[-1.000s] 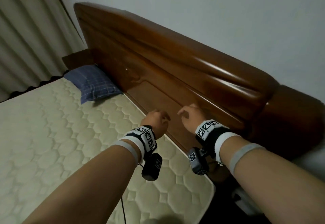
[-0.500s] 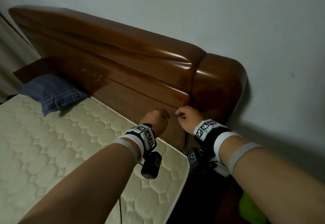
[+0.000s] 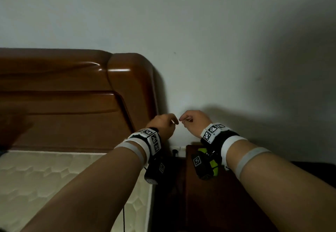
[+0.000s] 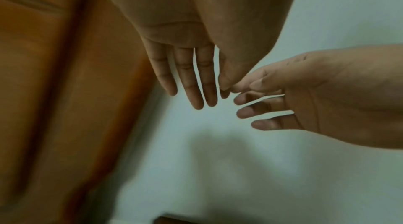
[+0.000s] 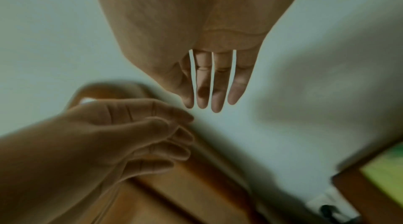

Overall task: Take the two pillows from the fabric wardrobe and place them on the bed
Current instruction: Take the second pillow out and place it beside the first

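Both my hands are raised in front of the pale wall, close together and holding nothing. My left hand [image 3: 164,123] hangs with loosely bent fingers just right of the headboard's end; in the left wrist view its fingers [image 4: 191,83] are nearly straight and spread. My right hand [image 3: 192,121] sits beside it, fingers [image 5: 216,88] relaxed and straight in the right wrist view. The bed's quilted cream mattress [image 3: 54,182] lies at the lower left under the brown wooden headboard [image 3: 76,93]. No pillow and no fabric wardrobe are in view now.
A dark wooden bedside cabinet [image 3: 214,195] stands right of the bed below my right wrist, with something yellow-green [image 3: 212,168] on it. A white wall socket with a black plug [image 3: 175,150] sits in the gap between bed and cabinet. The pale wall [image 3: 236,49] fills the upper view.
My view has swung right: the blue checked pillow and curtain have left the frame, the headboard's end and bedside cabinet have come in. Both hands stay raised and empty.
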A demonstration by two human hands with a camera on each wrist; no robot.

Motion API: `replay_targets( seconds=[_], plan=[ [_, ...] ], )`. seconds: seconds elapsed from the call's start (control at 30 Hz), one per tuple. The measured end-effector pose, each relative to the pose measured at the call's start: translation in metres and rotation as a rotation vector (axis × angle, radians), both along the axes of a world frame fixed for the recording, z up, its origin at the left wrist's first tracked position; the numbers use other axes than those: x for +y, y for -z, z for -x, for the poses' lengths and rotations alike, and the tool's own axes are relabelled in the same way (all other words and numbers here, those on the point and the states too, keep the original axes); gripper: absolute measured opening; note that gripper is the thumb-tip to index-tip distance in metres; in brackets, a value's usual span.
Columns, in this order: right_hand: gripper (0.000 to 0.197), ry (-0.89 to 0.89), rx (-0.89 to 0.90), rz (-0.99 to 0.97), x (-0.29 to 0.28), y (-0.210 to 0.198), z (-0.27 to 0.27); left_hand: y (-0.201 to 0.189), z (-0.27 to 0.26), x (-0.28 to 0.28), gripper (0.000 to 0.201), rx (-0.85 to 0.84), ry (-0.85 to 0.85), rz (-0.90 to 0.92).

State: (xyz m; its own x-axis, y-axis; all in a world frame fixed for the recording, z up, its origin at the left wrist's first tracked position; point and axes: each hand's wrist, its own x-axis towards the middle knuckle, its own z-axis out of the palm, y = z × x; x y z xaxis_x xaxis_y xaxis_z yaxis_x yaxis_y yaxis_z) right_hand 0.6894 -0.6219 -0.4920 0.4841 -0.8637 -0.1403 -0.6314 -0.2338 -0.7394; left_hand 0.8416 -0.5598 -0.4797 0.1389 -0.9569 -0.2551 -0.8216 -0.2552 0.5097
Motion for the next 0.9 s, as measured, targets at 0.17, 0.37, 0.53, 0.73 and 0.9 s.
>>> replay_targets(
  seconds=[0.17,0.37,0.53,0.73,0.9],
  plan=[
    [0.019,0.303,0.046,-0.034,0.053,-0.004,0.131,-0.004,0.128,-0.004,0.024,0.022,0.294,0.027],
    [0.021,0.607,0.155,-0.151,0.143,-0.02,0.295,-0.007,0.292,0.03,0.024,0.054,0.673,-0.01],
    [0.02,0.898,0.122,-0.18,0.234,-0.026,0.414,-0.021,0.432,0.083,0.023,0.082,0.926,-0.002],
    [0.021,1.138,0.192,-0.239,0.38,-0.016,0.544,-0.025,0.596,0.195,0.02,0.211,1.252,-0.036],
    [0.027,1.428,0.151,-0.288,0.505,-0.026,0.616,-0.026,0.697,0.298,0.015,0.381,1.456,-0.036]
  ],
)
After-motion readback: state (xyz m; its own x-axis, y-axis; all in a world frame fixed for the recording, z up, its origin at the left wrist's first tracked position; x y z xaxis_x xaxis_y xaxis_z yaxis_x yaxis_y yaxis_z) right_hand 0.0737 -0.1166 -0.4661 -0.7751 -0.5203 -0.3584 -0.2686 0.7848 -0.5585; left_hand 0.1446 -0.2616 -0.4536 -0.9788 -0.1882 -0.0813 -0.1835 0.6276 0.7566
